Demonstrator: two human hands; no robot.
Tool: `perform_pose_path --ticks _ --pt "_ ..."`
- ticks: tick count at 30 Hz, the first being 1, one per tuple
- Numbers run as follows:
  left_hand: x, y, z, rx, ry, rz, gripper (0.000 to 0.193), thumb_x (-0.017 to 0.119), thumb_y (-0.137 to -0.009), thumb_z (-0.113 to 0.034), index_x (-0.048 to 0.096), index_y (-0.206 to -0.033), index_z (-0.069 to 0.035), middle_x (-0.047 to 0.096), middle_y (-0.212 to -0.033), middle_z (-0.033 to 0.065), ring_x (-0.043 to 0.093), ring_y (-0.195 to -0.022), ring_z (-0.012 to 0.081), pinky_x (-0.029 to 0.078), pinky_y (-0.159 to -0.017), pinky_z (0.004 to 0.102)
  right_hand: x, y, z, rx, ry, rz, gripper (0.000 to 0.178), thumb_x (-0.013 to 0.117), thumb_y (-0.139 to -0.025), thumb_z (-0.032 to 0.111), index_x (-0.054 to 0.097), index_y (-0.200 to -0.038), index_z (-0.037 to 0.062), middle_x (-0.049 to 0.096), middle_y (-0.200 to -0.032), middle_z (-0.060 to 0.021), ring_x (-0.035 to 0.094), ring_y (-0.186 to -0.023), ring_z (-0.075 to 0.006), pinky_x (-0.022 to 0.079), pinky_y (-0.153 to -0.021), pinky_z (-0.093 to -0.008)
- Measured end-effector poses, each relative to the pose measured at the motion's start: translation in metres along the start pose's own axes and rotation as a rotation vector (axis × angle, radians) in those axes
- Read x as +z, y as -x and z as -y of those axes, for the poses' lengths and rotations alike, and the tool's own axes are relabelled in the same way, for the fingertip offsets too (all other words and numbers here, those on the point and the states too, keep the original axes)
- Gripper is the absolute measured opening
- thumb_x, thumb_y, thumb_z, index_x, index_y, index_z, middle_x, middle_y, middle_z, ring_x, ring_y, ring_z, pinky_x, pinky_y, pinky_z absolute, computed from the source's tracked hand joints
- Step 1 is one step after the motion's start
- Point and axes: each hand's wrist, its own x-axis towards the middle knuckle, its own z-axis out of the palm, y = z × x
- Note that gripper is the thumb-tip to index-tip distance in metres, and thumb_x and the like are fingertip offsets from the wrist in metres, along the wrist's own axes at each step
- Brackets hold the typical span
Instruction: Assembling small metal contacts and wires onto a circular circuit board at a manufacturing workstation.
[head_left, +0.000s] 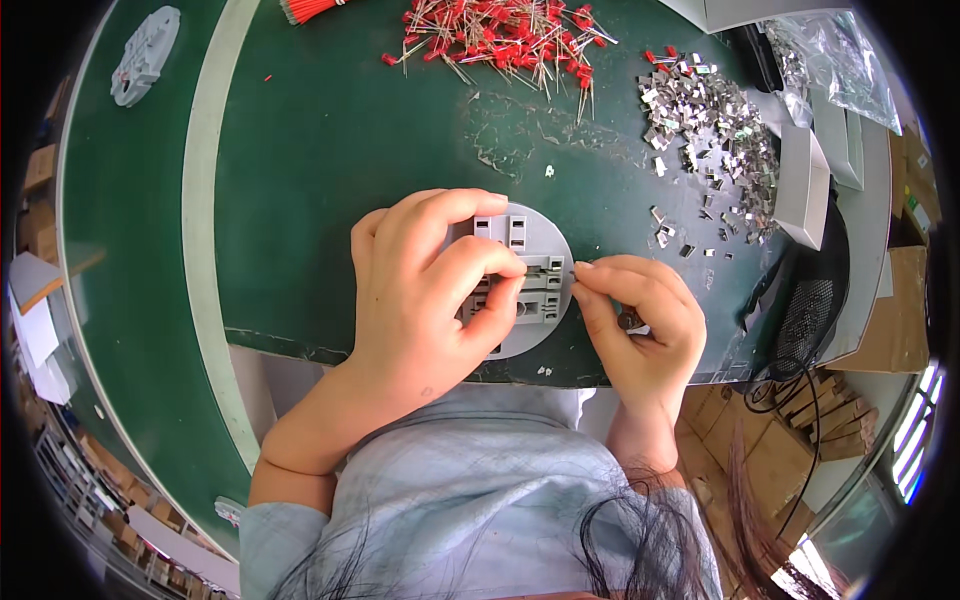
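a round grey plate point(545, 237) with raised sockets lies between the two hands, near the edge of the green table point(300, 200). the left hand point(415, 280) reaches over its left part, thumb and forefinger tips close together at a middle socket; whether they pinch anything, i cannot tell. the right hand point(655, 310) is just beside the plate's right rim, thumb and forefinger together, its curled fingers closed around a dark round-ended thing point(630, 320). ahead of the left hand, to its right, is a heap of red lights point(500, 40) with wire legs. ahead of the right hand, to its right, small metal clips point(715, 130) are scattered near a white box point(802, 185).
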Motion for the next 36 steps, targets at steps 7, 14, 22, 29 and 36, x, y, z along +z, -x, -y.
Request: perform_pose_path --ticks 7,14,22,29,36 --pt "0.003 -0.001 0.000 0.011 0.002 -0.008 0.024 0.078 -0.070 0.000 0.067 -0.087 -0.013 0.062 -0.125 0.0070 0.056 -0.111 0.0285 0.042 -0.094 0.0388 0.004 0.003 -0.002 0.025 -0.002 -0.044 0.020 0.080 -0.074 -0.008 0.072 -0.088 0.0039 0.074 -0.088 -0.0070 0.069 -0.081 -0.0183 0.051 -0.070 -0.0283" --pt "0.004 0.000 0.001 0.020 -0.019 -0.030 0.025 0.077 -0.069 0.001 0.067 -0.086 -0.013 0.062 -0.124 0.0068 0.055 -0.111 0.0283 0.042 -0.094 0.0387 0.008 0.005 -0.005 -0.012 -0.017 -0.052 0.020 0.082 -0.074 -0.003 0.070 -0.087 0.0074 0.075 -0.088 -0.0047 0.073 -0.081 -0.0221 0.054 -0.071 -0.0330" --pt "0.009 0.003 0.001 0.001 -0.011 -0.077 0.023 0.078 -0.069 0.000 0.066 -0.085 -0.013 0.063 -0.124 0.0062 0.055 -0.111 0.0286 0.042 -0.094 0.0391 0.011 0.004 -0.011 0.009 -0.051 -0.050 0.021 0.083 -0.074 -0.002 0.071 -0.087 0.0080 0.075 -0.089 -0.0047 0.073 -0.083 -0.0211 0.053 -0.072 -0.0328" --pt "0.008 0.003 0.002 0.016 -0.030 -0.078 0.022 0.078 -0.069 0.000 0.067 -0.084 -0.013 0.063 -0.125 0.0058 0.056 -0.112 0.0281 0.042 -0.095 0.0391 0.009 0.003 -0.008 -0.063 -0.025 -0.034 0.021 0.083 -0.074 0.000 0.069 -0.086 0.0095 0.073 -0.090 -0.0012 0.068 -0.074 -0.0193 0.049 -0.068 -0.0320" --pt "0.007 0.003 0.003 0.034 -0.041 -0.076 0.023 0.078 -0.069 -0.002 0.067 -0.085 -0.014 0.063 -0.124 0.0046 0.058 -0.112 0.0273 0.040 -0.096 0.0409 0.004 -0.002 0.002 -0.114 0.085 0.033 0.030 0.082 -0.073 -0.008 0.058 -0.081 0.0079 0.070 -0.088 -0.0040 0.060 -0.071 -0.0111 0.043 -0.062 -0.0254"
